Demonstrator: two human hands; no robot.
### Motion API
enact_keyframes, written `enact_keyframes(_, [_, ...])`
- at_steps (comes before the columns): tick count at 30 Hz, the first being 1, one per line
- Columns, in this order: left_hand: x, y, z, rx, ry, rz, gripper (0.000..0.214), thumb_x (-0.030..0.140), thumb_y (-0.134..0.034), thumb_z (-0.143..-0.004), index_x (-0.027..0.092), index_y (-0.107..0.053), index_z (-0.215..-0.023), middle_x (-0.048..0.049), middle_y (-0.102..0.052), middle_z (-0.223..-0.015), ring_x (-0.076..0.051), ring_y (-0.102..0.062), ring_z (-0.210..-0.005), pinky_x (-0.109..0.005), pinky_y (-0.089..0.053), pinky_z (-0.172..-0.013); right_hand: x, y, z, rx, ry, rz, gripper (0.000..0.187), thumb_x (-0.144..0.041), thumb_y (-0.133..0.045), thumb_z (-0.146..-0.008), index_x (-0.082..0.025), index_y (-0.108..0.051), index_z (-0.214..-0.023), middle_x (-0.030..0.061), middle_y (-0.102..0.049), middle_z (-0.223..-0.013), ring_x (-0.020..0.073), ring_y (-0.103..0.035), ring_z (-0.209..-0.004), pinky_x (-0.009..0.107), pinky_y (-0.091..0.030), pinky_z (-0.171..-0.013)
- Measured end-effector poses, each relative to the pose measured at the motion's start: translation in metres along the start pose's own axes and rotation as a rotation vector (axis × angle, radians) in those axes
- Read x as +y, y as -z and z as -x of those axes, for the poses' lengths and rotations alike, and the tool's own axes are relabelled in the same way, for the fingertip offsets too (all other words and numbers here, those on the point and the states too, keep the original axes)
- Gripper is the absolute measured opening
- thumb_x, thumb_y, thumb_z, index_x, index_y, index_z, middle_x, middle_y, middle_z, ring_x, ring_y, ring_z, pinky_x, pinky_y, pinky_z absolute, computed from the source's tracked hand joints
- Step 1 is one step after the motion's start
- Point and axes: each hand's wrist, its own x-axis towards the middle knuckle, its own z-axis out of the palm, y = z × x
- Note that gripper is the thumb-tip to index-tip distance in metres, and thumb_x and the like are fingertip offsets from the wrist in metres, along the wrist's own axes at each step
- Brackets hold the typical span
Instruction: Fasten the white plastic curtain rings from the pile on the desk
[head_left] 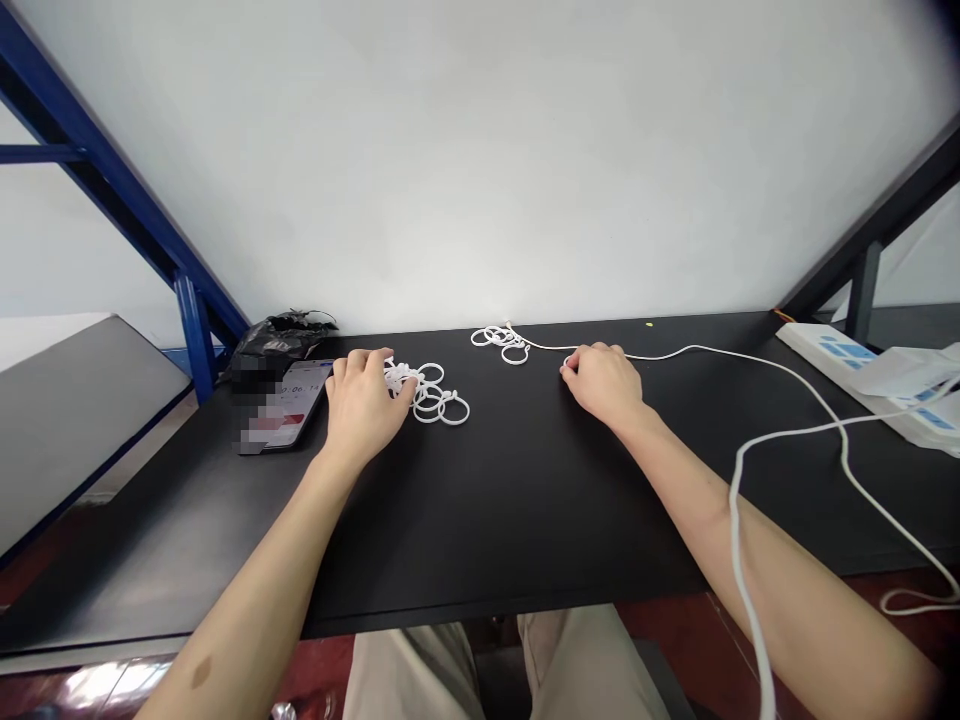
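Note:
My left hand (pixel 364 405) rests on the black tabletop (pixel 495 520), its fingertips and thumb against a tangled bunch of white plastic rings (pixel 427 395). The rings lie looped and linked together. My right hand (pixel 604 385) sits further right, its fingertips pinched at a thin white cord (pixel 637 355) that runs across the table. Where they meet, the cord is partly hidden by the fingers. A smaller cluster of white rings (pixel 502 342) lies on the cord near the table's far edge.
A smartphone (pixel 289 410) with a partly blurred screen lies left of my left hand, with a black plastic bag (pixel 281 342) behind it. A white power strip (pixel 840 362) and white paper (pixel 904 385) sit at right. A thicker white cable (pixel 780 430) crosses my right forearm.

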Motion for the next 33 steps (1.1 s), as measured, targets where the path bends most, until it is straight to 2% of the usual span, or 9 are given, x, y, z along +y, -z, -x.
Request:
enact_keyframes(4, [0.006, 0.001, 0.002, 0.023, -0.056, 0.055, 0.037, 0.040, -0.052, -0.087, 0.018, -0.060, -0.116, -0.0155, -0.059, -0.120, -0.037, -0.046, -0.114, -0.054, -0.039, -0.094, -0.010, 0.000, 0.004, 0.066, 0.120, -0.070, 0.018, -0.024, -0.057, -0.086, -0.019, -0.072, -0.077, 0.0133, -0.068, -0.087, 0.0292, -0.056, -0.089, 0.042, -0.049, -0.072])
enact_keyframes(8, [0.020, 0.008, 0.007, -0.001, -0.139, 0.256, 0.030, 0.040, -0.052, -0.088, 0.019, -0.063, -0.108, -0.0103, -0.064, -0.115, -0.031, -0.048, -0.114, -0.049, -0.038, -0.099, -0.036, 0.009, 0.018, 0.158, 0.325, -0.443, 0.015, -0.031, -0.059, -0.089, -0.023, -0.070, -0.084, 0.0069, -0.065, -0.091, 0.0240, -0.056, -0.088, 0.039, -0.049, -0.075])
enact_keyframes(10, [0.030, 0.011, 0.011, -0.105, -0.129, 0.455, 0.034, 0.044, -0.053, -0.089, 0.020, -0.062, -0.112, -0.0082, -0.065, -0.116, -0.028, -0.052, -0.111, -0.045, -0.041, -0.099, -0.052, 0.013, 0.030, 0.156, 0.472, -0.680, 0.013, -0.029, -0.058, -0.091, -0.023, -0.070, -0.091, 0.0049, -0.063, -0.095, 0.0199, -0.058, -0.089, 0.035, -0.050, -0.077])
enact_keyframes(12, [0.039, 0.012, 0.016, -0.279, -0.079, 0.678, 0.042, 0.048, -0.052, -0.089, 0.021, -0.059, -0.120, -0.0074, -0.065, -0.117, -0.025, -0.057, -0.105, -0.042, -0.045, -0.095, -0.066, 0.016, 0.041, 0.120, 0.569, -0.840, 0.012, -0.027, -0.058, -0.092, -0.023, -0.069, -0.094, 0.0034, -0.062, -0.094, 0.0166, -0.060, -0.086, 0.031, -0.051, -0.076])
enact_keyframes(15, [0.047, 0.010, 0.021, -0.491, -0.021, 0.927, 0.044, 0.051, -0.051, -0.089, 0.022, -0.059, -0.121, -0.0058, -0.065, -0.111, -0.022, -0.060, -0.099, -0.039, -0.049, -0.089, -0.077, 0.018, 0.051, 0.086, 0.612, -0.962, 0.011, -0.026, -0.057, -0.092, -0.023, -0.068, -0.093, 0.0024, -0.061, -0.094, 0.0140, -0.060, -0.081, 0.029, -0.052, -0.073])
enact_keyframes(21, [0.049, 0.009, 0.023, -0.553, 0.022, 1.135, 0.038, 0.047, -0.061, -0.085, 0.021, -0.060, -0.113, -0.0043, -0.065, -0.104, -0.020, -0.061, -0.096, -0.034, -0.050, -0.085, -0.077, 0.022, 0.055, -0.025, 0.605, -1.050, 0.009, -0.024, -0.058, -0.091, -0.023, -0.066, -0.089, 0.0016, -0.065, -0.095, 0.0145, -0.063, -0.084, 0.030, -0.053, -0.079])
enact_keyframes(24, [0.047, 0.009, 0.022, -0.524, 0.017, 1.123, 0.043, 0.044, -0.065, -0.084, 0.021, -0.056, -0.119, -0.0066, -0.064, -0.112, -0.020, -0.061, -0.099, -0.035, -0.051, -0.085, -0.078, 0.023, 0.056, -0.067, 0.582, -1.098, 0.008, -0.022, -0.055, -0.091, -0.022, -0.062, -0.093, 0.0009, -0.067, -0.095, 0.0144, -0.065, -0.086, 0.031, -0.053, -0.082])
enact_keyframes(28, [0.044, 0.003, 0.022, -0.372, -0.091, 0.842, 0.046, 0.039, -0.072, -0.077, 0.024, -0.056, -0.118, -0.0047, -0.061, -0.111, -0.018, -0.060, -0.091, -0.036, -0.051, -0.083, -0.079, 0.021, 0.057, -0.056, 0.421, -1.169, 0.016, -0.027, -0.053, -0.093, -0.021, -0.055, -0.108, 0.0027, -0.068, -0.096, 0.0154, -0.066, -0.090, 0.031, -0.055, -0.081])
enact_keyframes(33, [0.041, -0.003, 0.025, -0.315, -0.257, 0.623, 0.040, 0.039, -0.070, -0.079, 0.027, -0.057, -0.115, -0.0028, -0.059, -0.107, -0.018, -0.057, -0.088, -0.037, -0.050, -0.081, -0.080, 0.019, 0.055, -0.114, 0.380, -1.135, 0.017, -0.036, -0.057, -0.092, -0.022, -0.062, -0.099, 0.0011, -0.069, -0.090, 0.0132, -0.065, -0.076, 0.028, -0.054, -0.069])
